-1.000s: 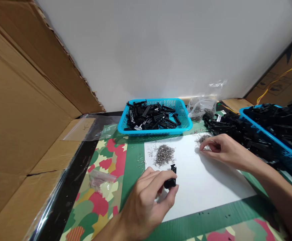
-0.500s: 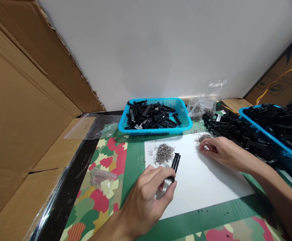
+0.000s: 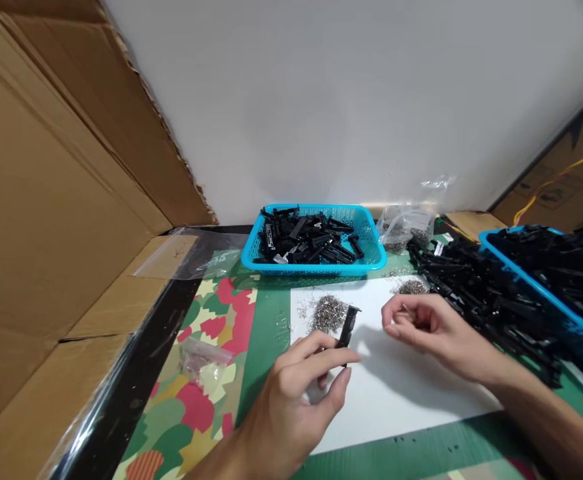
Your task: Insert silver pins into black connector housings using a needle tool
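A narrow black plastic part (image 3: 349, 327) is gripped between the fingers of my left hand (image 3: 304, 387), tilted upward above the white sheet (image 3: 396, 380). My right hand (image 3: 426, 323) hovers over the same sheet, thumb and forefinger pinched together; whatever they hold is too small to make out. Beyond the left hand lies a pile of tiny metal pieces (image 3: 329, 313), perhaps small springs or pins. A second, smaller pile of metal pieces (image 3: 411, 287) sits just behind the right hand, at the sheet's far edge.
At the back stands a blue basket (image 3: 314, 269) of black parts. Loose black parts (image 3: 491, 307) and another blue basket (image 3: 546, 283) fill the right. A clear bag (image 3: 406, 227) holds metal pieces. Cardboard (image 3: 71, 167) walls the left, near a small plastic bag (image 3: 204, 360).
My right hand has left the smaller metal pile and moved left and nearer, toward the black part. My left hand has turned the part, and its forefinger has straightened.
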Tool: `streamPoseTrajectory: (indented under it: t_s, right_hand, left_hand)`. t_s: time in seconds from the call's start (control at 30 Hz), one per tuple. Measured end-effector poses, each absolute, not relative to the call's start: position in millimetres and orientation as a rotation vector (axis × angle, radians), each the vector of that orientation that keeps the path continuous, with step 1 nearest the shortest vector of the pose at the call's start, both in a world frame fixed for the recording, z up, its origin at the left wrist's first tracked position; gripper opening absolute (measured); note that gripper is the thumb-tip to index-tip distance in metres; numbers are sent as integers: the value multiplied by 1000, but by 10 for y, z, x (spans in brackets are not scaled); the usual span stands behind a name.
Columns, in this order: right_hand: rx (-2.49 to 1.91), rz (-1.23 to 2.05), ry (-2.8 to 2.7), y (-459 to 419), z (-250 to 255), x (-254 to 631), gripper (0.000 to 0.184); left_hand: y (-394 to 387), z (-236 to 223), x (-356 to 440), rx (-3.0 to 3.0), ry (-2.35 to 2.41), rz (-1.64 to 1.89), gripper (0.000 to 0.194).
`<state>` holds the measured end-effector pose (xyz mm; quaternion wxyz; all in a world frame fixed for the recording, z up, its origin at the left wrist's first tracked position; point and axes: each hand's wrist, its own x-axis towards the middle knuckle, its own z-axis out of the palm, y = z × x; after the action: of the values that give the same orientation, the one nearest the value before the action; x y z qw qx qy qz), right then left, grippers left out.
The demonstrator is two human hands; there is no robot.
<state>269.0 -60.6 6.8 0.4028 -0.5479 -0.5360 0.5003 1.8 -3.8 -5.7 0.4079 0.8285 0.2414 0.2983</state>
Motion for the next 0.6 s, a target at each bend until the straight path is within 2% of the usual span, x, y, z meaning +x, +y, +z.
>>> streamPoseTrajectory:
  t_s: [0.13, 0.23, 0.4, 0.6]
  right_hand:
    - [-1042, 1503, -980, -609, -79, 2267, 34]
    - [-946, 1543, -779, -628, -154, 2016, 37]
    - [-991, 1518, -722, -682, -203, 1849, 38]
    - [-1202, 1382, -909, -663, -206, 1973, 38]
  left_hand:
    - [-12, -20, 20, 1974, 708, 782, 19]
    - [-2, 4, 30, 1914, 740, 805, 14]
    - [-49, -21, 69, 1865, 731, 770, 16]
    - [-62, -45, 79, 1836, 769, 740, 18]
